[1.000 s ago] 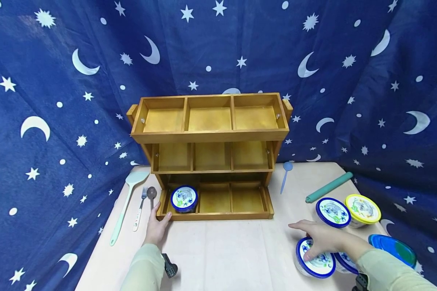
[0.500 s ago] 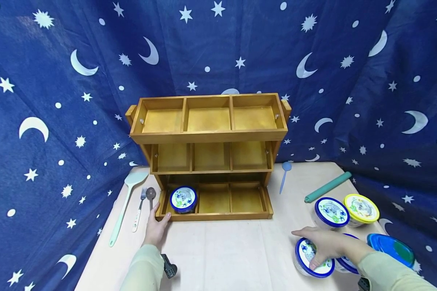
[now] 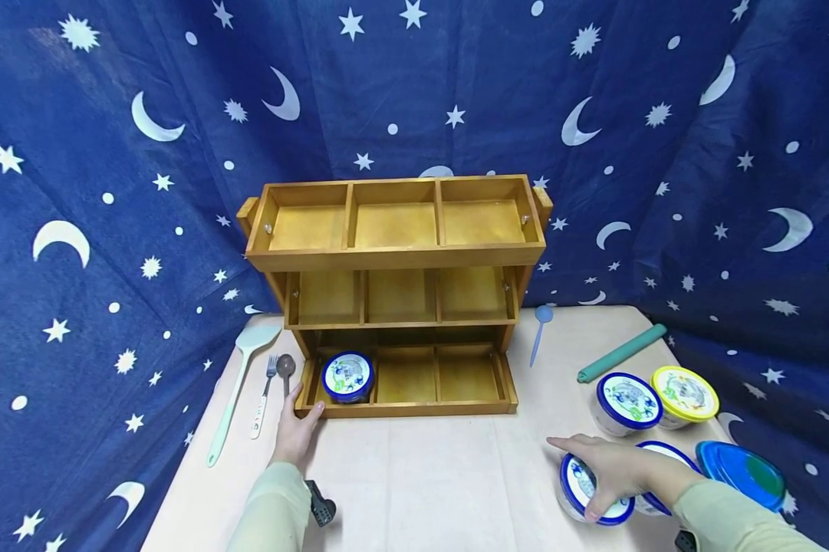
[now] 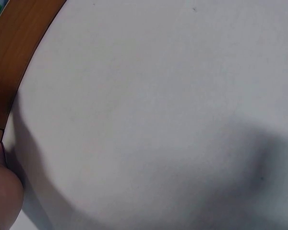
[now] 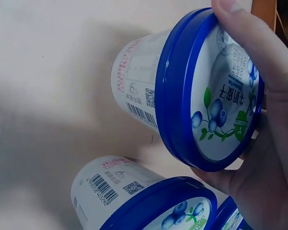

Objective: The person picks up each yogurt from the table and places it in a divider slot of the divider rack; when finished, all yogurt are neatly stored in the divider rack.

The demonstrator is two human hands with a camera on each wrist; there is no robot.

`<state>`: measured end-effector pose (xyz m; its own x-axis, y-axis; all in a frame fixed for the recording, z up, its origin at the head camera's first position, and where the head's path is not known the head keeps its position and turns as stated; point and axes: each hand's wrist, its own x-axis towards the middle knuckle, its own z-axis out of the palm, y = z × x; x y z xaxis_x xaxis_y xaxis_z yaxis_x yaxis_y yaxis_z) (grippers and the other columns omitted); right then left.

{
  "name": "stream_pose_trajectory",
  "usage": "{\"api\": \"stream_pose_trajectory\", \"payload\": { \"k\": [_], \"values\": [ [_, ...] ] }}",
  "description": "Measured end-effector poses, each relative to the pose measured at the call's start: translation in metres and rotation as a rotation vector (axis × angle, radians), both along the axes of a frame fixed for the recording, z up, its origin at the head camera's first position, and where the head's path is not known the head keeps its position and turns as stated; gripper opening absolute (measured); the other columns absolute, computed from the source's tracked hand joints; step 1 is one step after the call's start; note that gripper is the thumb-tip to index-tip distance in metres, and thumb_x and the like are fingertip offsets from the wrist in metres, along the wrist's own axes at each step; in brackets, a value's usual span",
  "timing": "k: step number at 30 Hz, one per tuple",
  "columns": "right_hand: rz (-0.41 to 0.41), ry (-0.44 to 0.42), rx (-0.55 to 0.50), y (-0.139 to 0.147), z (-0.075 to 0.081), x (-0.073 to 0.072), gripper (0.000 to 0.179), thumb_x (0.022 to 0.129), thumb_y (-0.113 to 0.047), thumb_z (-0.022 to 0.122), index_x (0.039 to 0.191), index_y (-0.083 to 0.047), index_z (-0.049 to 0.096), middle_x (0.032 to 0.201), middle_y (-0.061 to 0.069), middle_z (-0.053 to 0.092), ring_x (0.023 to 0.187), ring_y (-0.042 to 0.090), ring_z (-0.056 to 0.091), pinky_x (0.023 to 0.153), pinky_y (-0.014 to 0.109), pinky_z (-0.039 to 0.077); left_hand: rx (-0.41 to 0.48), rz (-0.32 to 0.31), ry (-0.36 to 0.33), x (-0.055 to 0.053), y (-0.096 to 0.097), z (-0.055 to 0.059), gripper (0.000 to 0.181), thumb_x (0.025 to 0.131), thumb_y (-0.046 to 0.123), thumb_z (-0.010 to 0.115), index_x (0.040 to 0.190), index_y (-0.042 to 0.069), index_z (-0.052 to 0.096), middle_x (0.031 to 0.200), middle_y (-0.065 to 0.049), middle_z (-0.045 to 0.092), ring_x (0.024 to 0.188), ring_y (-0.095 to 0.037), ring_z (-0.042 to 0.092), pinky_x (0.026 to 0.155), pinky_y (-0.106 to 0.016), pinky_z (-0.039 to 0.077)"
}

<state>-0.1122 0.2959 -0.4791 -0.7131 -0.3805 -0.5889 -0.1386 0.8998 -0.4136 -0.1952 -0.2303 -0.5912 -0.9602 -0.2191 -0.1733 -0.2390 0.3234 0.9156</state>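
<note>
Blue-lidded tub (image 5: 141, 72), R side of bench (image 3: 421, 475), just beside other tubs (image 3: 630, 402). R grip (image 3: 614, 468) clamped across its lid (image 5: 221, 105), prob. for even hold. L grip (image 3: 295, 435) holds front corner of wooden organizer (image 3: 396, 259), prob. to steady it.

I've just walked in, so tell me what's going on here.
A person's right hand grips a blue-lidded tub, with more lidded tubs nearby on the table. The left hand touches the near left corner of a wooden organizer. A matching tub sits inside it at bottom left.
</note>
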Motion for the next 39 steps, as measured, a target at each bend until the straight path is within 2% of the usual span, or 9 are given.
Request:
{"api": "stream_pose_trajectory", "payload": {
  "k": [5, 10, 16, 23, 28, 33, 39],
  "values": [
    [0.010, 0.033, -0.021, 0.000, -0.003, 0.002, 0.104, 0.059, -0.046, 0.084, 0.144, -0.014, 0.032, 0.137, 0.019, 0.041, 0.123, 0.049, 0.037, 0.085, 0.076, 0.032, 0.002, 0.008, 0.004, 0.001, 0.000, 0.001, 0.072, 0.092, 0.030, 0.060, 0.150, 0.015, 0.020, 0.154, -0.016, 0.015, 0.141, -0.036, 0.007, 0.114, -0.052, 0.006],
    [0.016, 0.104, -0.034, 0.000, -0.007, 0.002, 0.102, 0.059, -0.046, 0.081, 0.143, -0.014, 0.033, 0.134, 0.014, 0.041, 0.120, 0.044, 0.042, 0.083, 0.074, 0.037, 0.004, 0.004, 0.008, 0.001, 0.000, -0.001, 0.073, 0.092, 0.030, 0.061, 0.150, 0.014, 0.020, 0.154, -0.016, 0.015, 0.141, -0.036, 0.007, 0.114, -0.051, 0.007],
    [0.014, 0.144, -0.053, -0.001, -0.009, -0.002, 0.101, 0.060, -0.045, 0.081, 0.143, -0.013, 0.033, 0.135, 0.016, 0.040, 0.118, 0.046, 0.042, 0.080, 0.072, 0.041, 0.009, 0.014, 0.017, 0.001, 0.000, -0.003, 0.072, 0.090, 0.029, 0.062, 0.149, 0.013, 0.022, 0.154, -0.018, 0.016, 0.140, -0.038, 0.008, 0.112, -0.055, 0.008],
    [-0.014, 0.192, -0.067, -0.008, -0.010, -0.011, 0.100, 0.059, -0.044, 0.081, 0.143, -0.014, 0.035, 0.137, 0.014, 0.037, 0.120, 0.042, 0.040, 0.081, 0.068, 0.043, 0.007, 0.022, 0.043, 0.001, 0.000, -0.004, 0.074, 0.089, 0.033, 0.063, 0.148, 0.012, 0.024, 0.152, -0.021, 0.018, 0.139, -0.040, 0.010, 0.112, -0.056, 0.009],
    [-0.048, 0.203, -0.098, -0.016, -0.012, -0.018, 0.099, 0.061, -0.045, 0.081, 0.143, -0.015, 0.035, 0.140, 0.017, 0.033, 0.122, 0.044, 0.038, 0.083, 0.068, 0.043, 0.002, 0.020, 0.019, 0.001, -0.001, -0.003, 0.074, 0.089, 0.032, 0.063, 0.149, 0.014, 0.023, 0.153, -0.019, 0.016, 0.140, -0.039, 0.009, 0.112, -0.055, 0.009],
    [-0.062, 0.238, -0.144, -0.021, -0.013, -0.023, 0.096, 0.062, -0.042, 0.081, 0.142, -0.014, 0.036, 0.140, 0.018, 0.034, 0.122, 0.041, 0.039, 0.085, 0.065, 0.043, 0.002, 0.017, 0.003, 0.000, -0.002, -0.003, 0.072, 0.091, 0.030, 0.061, 0.149, 0.015, 0.022, 0.154, -0.019, 0.015, 0.140, -0.039, 0.008, 0.112, -0.055, 0.008],
    [-0.060, 0.281, -0.143, -0.015, -0.009, -0.022, 0.098, 0.061, -0.052, 0.081, 0.141, -0.015, 0.038, 0.139, 0.016, 0.037, 0.122, 0.040, 0.040, 0.087, 0.064, 0.042, 0.005, 0.011, 0.005, -0.001, 0.000, -0.004, 0.073, 0.091, 0.032, 0.062, 0.150, 0.017, 0.021, 0.154, -0.017, 0.015, 0.140, -0.038, 0.008, 0.112, -0.056, 0.008]
  ]
}}
